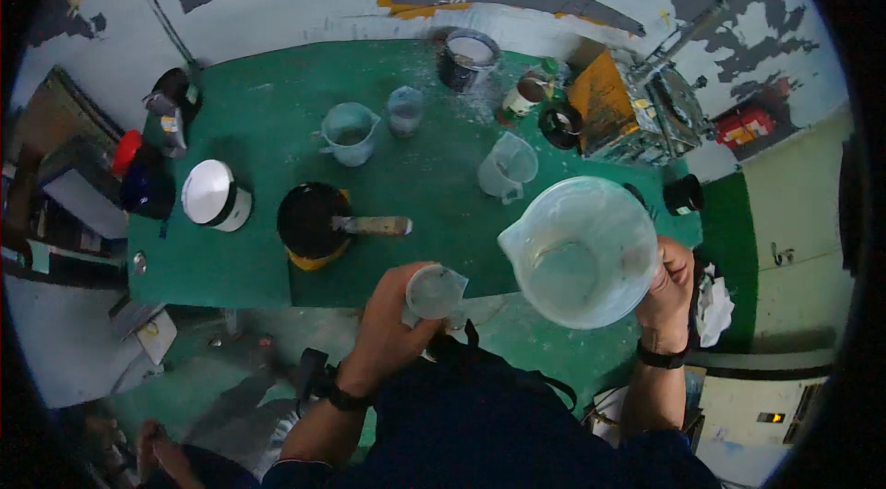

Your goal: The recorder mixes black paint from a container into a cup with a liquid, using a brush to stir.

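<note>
In my left hand [392, 318] is a small clear measuring cup [434, 292], fingers wrapped round its side near the table's front edge. My right hand [666, 291] grips a large translucent measuring jug [583, 254] at its right side. The jug's spout points left and its mouth faces up; I see no clear contents in it. Just beyond it stands a smaller clear jug [508, 166]. Farther left are another translucent jug [351, 134] and a small beaker [405, 111]. A wooden-handled tool [374, 226] lies across a black pot [312, 217] left of my left hand.
A white tub [217, 196] and a dark container with a red top [138, 171] stand at the left of the green table [249, 111]. At the back are a paint bucket [469, 60], a can [524, 97], a tape roll [560, 125] and an orange-sided machine [604, 106]. Another person's hands [161, 452] show lower left.
</note>
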Demonstrator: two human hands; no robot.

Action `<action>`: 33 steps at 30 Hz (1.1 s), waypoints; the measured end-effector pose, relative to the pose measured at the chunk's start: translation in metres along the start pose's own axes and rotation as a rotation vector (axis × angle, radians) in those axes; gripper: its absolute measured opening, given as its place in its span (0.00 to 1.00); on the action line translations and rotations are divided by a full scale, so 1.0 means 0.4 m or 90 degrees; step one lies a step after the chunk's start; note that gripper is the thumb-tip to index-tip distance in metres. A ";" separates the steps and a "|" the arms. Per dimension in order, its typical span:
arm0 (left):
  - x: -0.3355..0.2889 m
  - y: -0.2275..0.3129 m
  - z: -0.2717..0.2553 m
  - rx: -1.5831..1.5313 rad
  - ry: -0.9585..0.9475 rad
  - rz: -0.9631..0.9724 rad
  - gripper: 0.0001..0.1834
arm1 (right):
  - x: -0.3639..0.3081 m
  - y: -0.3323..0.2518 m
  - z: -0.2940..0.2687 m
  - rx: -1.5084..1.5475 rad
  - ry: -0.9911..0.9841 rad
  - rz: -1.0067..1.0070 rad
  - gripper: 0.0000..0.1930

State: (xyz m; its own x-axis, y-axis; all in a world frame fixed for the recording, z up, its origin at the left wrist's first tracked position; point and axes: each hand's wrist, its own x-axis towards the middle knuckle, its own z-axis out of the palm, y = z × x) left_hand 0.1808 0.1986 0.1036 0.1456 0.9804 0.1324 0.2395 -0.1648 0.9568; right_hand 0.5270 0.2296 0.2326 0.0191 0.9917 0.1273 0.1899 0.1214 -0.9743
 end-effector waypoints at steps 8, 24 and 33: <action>-0.077 0.092 -0.134 0.099 0.142 0.030 0.30 | 0.048 0.200 0.145 0.299 -0.004 -0.002 0.14; -0.189 0.030 -0.461 0.095 0.203 -0.114 0.32 | 0.191 0.423 0.460 0.348 0.033 0.029 0.17; -0.076 0.011 -0.591 0.115 0.095 -0.231 0.33 | 0.177 0.506 0.488 0.318 0.057 0.012 0.17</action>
State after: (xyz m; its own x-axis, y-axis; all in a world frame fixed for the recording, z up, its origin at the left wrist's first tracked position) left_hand -0.0494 0.1933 0.1651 -0.1161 0.9809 -0.1563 0.4154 0.1909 0.8894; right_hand 0.3752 0.3327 0.0080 0.1068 0.9890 0.1023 -0.3043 0.1304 -0.9436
